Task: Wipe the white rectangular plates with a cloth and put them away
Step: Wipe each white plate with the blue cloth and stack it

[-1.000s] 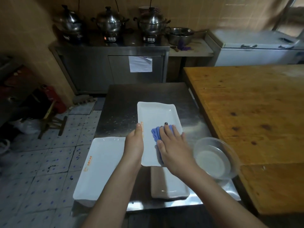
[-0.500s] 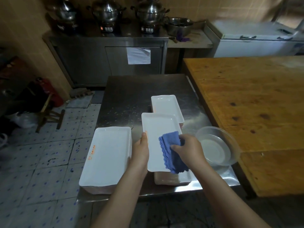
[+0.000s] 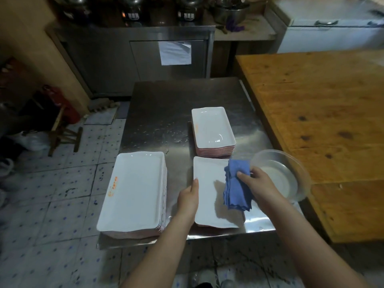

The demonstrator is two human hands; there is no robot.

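Gripping the near white plate (image 3: 208, 196) by its left rim, the left hand (image 3: 188, 198) has its thumb on top. The right hand (image 3: 257, 185) clutches the blue cloth (image 3: 236, 188) over the plate's right side, at the near edge of the steel table (image 3: 166, 113). A clear bowl (image 3: 299, 165) stands to the right.

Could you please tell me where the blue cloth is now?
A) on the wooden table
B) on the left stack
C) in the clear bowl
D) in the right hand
D: the right hand grips the blue cloth above the near plate, whose edge the left hand holds.
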